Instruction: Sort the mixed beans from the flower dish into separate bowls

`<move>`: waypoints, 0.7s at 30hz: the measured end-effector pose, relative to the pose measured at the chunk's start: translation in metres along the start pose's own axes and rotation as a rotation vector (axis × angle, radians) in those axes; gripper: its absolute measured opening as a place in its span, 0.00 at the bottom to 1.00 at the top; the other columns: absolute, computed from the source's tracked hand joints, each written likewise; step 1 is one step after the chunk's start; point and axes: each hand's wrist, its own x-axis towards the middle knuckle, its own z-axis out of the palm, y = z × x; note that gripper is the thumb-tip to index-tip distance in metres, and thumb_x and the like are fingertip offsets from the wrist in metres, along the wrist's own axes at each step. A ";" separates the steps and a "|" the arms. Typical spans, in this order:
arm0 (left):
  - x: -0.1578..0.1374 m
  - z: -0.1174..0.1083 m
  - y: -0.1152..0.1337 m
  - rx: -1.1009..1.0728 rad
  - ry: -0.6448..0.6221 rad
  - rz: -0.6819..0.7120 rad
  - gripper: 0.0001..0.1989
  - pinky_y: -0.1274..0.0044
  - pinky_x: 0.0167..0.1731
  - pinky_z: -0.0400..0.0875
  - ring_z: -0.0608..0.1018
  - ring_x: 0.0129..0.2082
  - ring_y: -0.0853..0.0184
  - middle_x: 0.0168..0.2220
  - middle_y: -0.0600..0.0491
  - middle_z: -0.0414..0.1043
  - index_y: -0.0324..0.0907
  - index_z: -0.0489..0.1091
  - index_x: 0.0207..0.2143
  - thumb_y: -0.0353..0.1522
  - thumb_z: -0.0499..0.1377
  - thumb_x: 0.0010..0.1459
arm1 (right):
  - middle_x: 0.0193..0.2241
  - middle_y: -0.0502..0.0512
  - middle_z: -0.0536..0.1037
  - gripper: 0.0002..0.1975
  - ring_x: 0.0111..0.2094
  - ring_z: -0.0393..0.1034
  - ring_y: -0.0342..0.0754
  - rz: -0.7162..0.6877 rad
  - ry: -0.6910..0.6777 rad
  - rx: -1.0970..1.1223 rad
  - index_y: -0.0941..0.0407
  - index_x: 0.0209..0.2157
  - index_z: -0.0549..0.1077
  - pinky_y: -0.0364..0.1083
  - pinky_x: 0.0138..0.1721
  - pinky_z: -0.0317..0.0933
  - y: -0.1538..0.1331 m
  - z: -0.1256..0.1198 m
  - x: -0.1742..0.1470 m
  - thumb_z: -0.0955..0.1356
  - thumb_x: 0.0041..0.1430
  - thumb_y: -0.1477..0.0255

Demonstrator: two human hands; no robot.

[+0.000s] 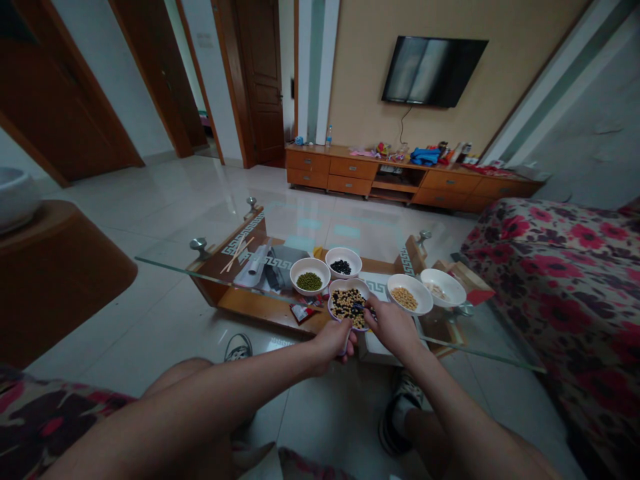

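A white bowl with a purple rim (334, 319) holds mixed black and yellow beans (347, 303). My left hand (336, 341) is closed around this bowl's handle at its near side. Over the bowl's right edge, my right hand (389, 325) is pinched, fingertips at the beans; a thin dark thing shows there, too small to name. Behind stand a white bowl of green beans (309, 282) and another of black beans (341, 267). To the right are a bowl of yellow beans (404, 299) and a bowl with a few pale pieces (438, 291).
The bowls stand on a glass coffee table (170, 265) with a lower wooden shelf. Chopsticks (237, 255) lie at its left. A red packet (303, 312) shows near the front. A flowered sofa (565, 287) is at right; a low cabinet (350, 175) stands by the far wall.
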 end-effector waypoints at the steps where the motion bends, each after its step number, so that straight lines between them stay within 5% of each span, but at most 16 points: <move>1: 0.000 0.000 0.000 0.002 0.001 0.001 0.20 0.79 0.17 0.54 0.61 0.13 0.73 0.15 0.57 0.61 0.42 0.63 0.23 0.41 0.45 0.64 | 0.35 0.57 0.80 0.12 0.36 0.75 0.50 -0.003 0.001 0.000 0.54 0.42 0.71 0.43 0.31 0.54 0.000 0.000 0.000 0.59 0.65 0.66; 21: -0.003 0.002 0.005 0.010 0.011 -0.029 0.20 0.79 0.18 0.54 0.61 0.13 0.73 0.14 0.57 0.60 0.42 0.63 0.22 0.39 0.44 0.64 | 0.35 0.54 0.80 0.12 0.35 0.75 0.48 -0.016 0.115 0.054 0.52 0.42 0.72 0.43 0.29 0.51 0.000 -0.001 0.000 0.59 0.66 0.65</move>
